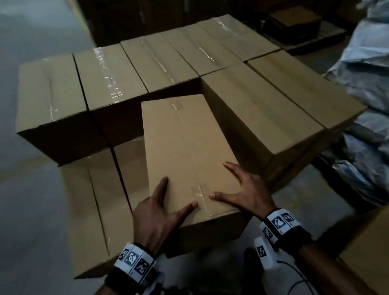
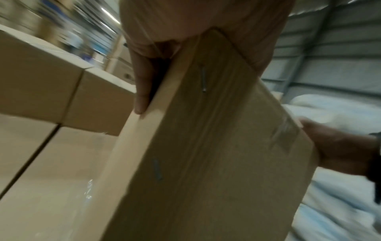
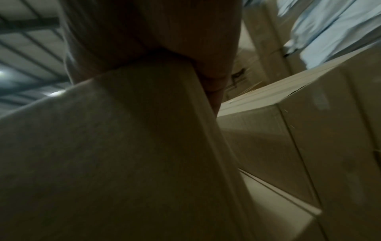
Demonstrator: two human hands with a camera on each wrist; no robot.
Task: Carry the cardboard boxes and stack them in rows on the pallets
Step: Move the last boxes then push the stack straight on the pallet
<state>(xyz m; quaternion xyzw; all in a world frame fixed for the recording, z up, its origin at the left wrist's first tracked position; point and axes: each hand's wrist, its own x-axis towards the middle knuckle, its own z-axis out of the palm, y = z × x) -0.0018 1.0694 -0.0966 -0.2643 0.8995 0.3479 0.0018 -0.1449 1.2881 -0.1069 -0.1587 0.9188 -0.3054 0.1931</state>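
Note:
A long brown cardboard box (image 1: 184,153) lies on the lower layer of boxes (image 1: 87,206), in a gap of the upper layer. Its far end meets the back row of taped boxes (image 1: 109,77), and two more boxes (image 1: 257,112) stand to its right. My left hand (image 1: 163,205) presses on the box's near left corner, fingers straight, thumb on top. My right hand (image 1: 238,188) lies the same way on the near right corner. In the left wrist view a finger (image 2: 142,91) runs along the box (image 2: 206,146) edge. The right wrist view shows the box (image 3: 103,146) under my palm.
Pale blue wrapped sacks (image 1: 378,80) are piled close on the right. Another cardboard box (image 1: 386,247) sits at the lower right. Grey floor (image 1: 13,190) stretches to the left of the stack. Dark stacks of boxes (image 1: 150,7) stand at the back.

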